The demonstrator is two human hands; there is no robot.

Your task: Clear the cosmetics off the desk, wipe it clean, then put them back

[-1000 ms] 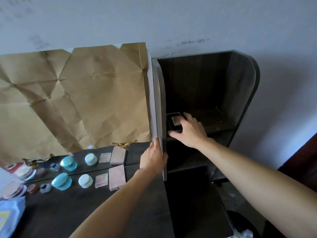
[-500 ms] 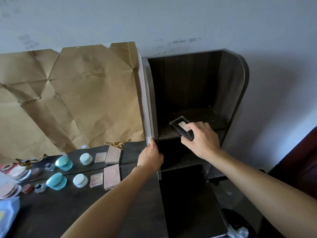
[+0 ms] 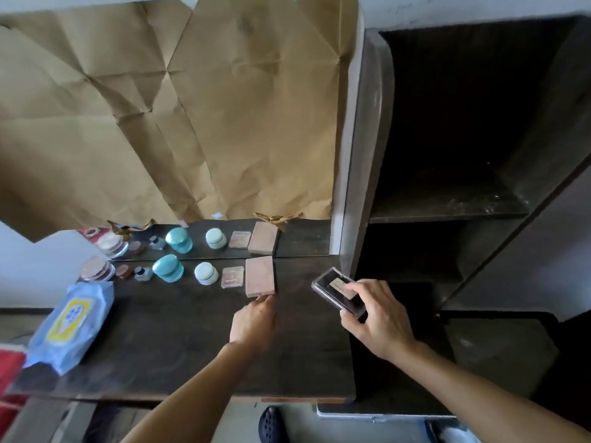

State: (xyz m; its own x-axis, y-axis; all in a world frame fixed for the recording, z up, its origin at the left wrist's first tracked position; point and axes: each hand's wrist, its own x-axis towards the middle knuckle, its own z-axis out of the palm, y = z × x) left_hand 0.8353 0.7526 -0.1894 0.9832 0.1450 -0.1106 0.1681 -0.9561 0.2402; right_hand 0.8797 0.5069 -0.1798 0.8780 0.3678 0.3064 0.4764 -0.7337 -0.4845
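A black compact (image 3: 339, 292) with a pale label sits gripped in the right hand (image 3: 379, 318), thumb on its near end and fingers across the top, the case tilted above the right end of the dark desk (image 3: 166, 340) beside the shelf unit (image 3: 447, 203). Whether its far corner touches the desk cannot be told.

Left of that grip, the left hand (image 3: 252, 324) rests low over the desk, fingers loosely curled and grasping nothing, its fingertips touching the near edge of a pink rectangular case (image 3: 259, 275). That case lies flat, closest of a row of cosmetics that runs away to the left along the mirror's foot: a smaller pink palette (image 3: 232, 277) just beside it, then a pale green jar (image 3: 206, 273), a teal jar (image 3: 168, 268), a small clear bottle (image 3: 143, 273), a small brown pot (image 3: 124, 271) and a stack of round compacts (image 3: 97, 269). Each is doubled in the mirror (image 3: 303, 241) behind, whose upper part is covered by creased brown paper (image 3: 198, 107).

Far left of both hands, nearer the front edge, a blue pack of wipes (image 3: 70, 324) with a yellow label lies on the desk. To the right of the grip the shelf unit's dark compartments stand open.
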